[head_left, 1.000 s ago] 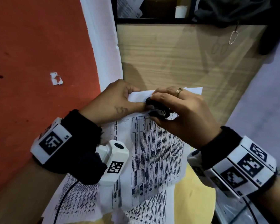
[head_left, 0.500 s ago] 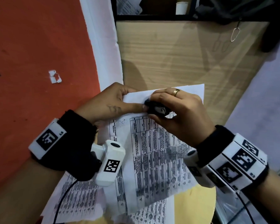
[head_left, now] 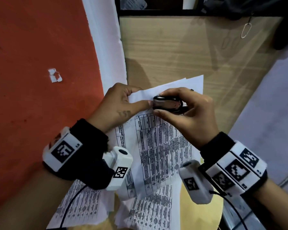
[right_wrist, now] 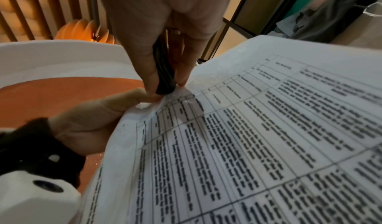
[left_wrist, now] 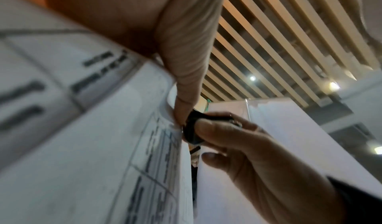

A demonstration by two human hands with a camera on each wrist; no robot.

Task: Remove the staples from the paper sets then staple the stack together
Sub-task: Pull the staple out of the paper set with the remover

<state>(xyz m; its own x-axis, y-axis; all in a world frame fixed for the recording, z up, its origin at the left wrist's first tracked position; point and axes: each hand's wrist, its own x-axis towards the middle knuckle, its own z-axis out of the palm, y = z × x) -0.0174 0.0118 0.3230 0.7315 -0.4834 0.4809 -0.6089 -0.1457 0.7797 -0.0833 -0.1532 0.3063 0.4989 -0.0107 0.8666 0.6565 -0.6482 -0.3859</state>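
Observation:
A set of printed table sheets (head_left: 158,146) is held up in front of me, its top left corner pinched by my left hand (head_left: 121,103) between thumb and curled fingers. My right hand (head_left: 181,110) grips a small black and silver staple remover (head_left: 168,103) and holds its tip against that same corner, right beside the left thumb. The wrist views show the same: the paper set (right_wrist: 248,137), the black staple remover (right_wrist: 164,74) between thumb and fingers, and the remover (left_wrist: 192,128) touching the paper edge (left_wrist: 175,145). The staple itself is hidden under the tool.
More printed sheets (head_left: 83,208) lie below on a yellow round surface (head_left: 201,213). An orange floor (head_left: 32,80) with a torn paper scrap (head_left: 54,75) is at left, a wooden panel (head_left: 189,52) behind the hands.
The staple remover has turned in my right hand so its silver side shows, and the paper set's top edge has tilted up at right. Both hands stay at the corner.

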